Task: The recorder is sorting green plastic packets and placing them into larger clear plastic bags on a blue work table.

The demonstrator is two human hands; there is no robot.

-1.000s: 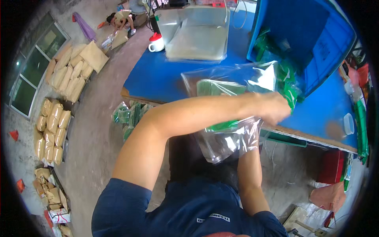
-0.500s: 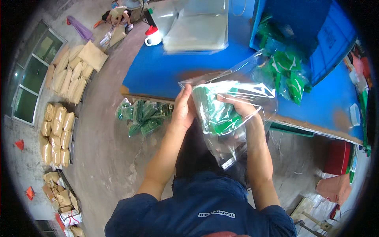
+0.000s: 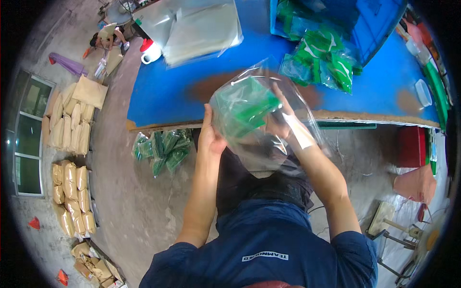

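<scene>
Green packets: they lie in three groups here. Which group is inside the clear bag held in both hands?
The green packets between the hands, in the clear bag. The pile on the blue table and the pile on the floor lie untouched.

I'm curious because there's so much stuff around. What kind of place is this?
Probably a small packing workshop. Tan sacks are piled on the bare floor, green packets lie on a blue table, and both hands hold a clear bag of them.

Glossy clear plastic bag (image 3: 259, 120), shiny green packets (image 3: 242, 103), worn blue tabletop (image 3: 168, 96)
</scene>
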